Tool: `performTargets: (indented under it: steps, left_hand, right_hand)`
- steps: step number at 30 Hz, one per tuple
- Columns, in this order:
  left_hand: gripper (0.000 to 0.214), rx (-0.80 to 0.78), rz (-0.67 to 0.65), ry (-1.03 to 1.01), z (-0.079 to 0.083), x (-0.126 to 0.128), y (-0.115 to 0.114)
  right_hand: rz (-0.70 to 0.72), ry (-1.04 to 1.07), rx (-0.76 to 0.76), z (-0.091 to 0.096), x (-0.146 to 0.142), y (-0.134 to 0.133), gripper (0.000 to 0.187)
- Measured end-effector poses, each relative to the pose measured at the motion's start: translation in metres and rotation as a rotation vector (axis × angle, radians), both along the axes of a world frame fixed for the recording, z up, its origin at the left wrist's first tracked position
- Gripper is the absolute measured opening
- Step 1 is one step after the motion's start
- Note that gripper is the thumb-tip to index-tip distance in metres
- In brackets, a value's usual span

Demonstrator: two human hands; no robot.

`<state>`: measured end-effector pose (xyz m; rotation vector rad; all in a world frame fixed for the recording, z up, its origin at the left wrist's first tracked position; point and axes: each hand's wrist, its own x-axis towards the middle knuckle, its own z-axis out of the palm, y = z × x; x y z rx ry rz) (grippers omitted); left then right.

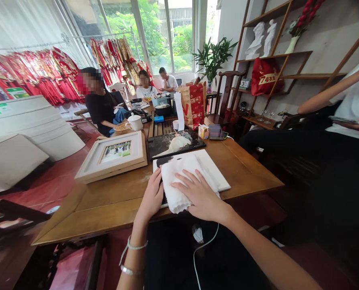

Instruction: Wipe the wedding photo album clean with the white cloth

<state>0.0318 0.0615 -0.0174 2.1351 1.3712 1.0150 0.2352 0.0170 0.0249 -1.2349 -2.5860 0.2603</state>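
Observation:
A folded white cloth (179, 197) lies on a white-and-dark photo panel (220, 177) near the table's front edge. My right hand (199, 195) rests flat on the cloth, its fingers spread over it. At the panel's left side, my left hand (153, 193) grips the edge, with fingertips close against the cloth; part of its fingers is hidden. Just beyond lies a dark picture panel (176, 144) with a white dress on it. To the left, a light wooden picture frame (113, 155) holds a small photo and sits on another frame.
The wooden table (245, 173) also bears a red-and-tan paper bag (194, 104), a small carton (203, 131), a white teapot (134, 121) and a blue box (158, 119). Several people sit around it. A white cable (205, 244) hangs below the front edge.

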Motion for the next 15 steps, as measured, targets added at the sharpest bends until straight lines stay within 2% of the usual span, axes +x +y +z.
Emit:
performTargets:
  steps: [10, 12, 15]
  left_hand:
    - [0.047, 0.022, -0.025, 0.0, -0.003, -0.003, 0.002]
    - [0.047, 0.02, -0.025, -0.004, -0.004, -0.003, 0.002]
    - [0.047, 0.017, -0.021, -0.011, -0.004, -0.003, 0.002]
  right_hand:
    - [-0.121, -0.009, -0.031, 0.0, -0.011, 0.085, 0.066]
    - [-0.138, -0.019, -0.025, 0.0, -0.014, 0.09, 0.064]
    - [-0.124, -0.022, -0.002, -0.001, -0.015, 0.079, 0.066]
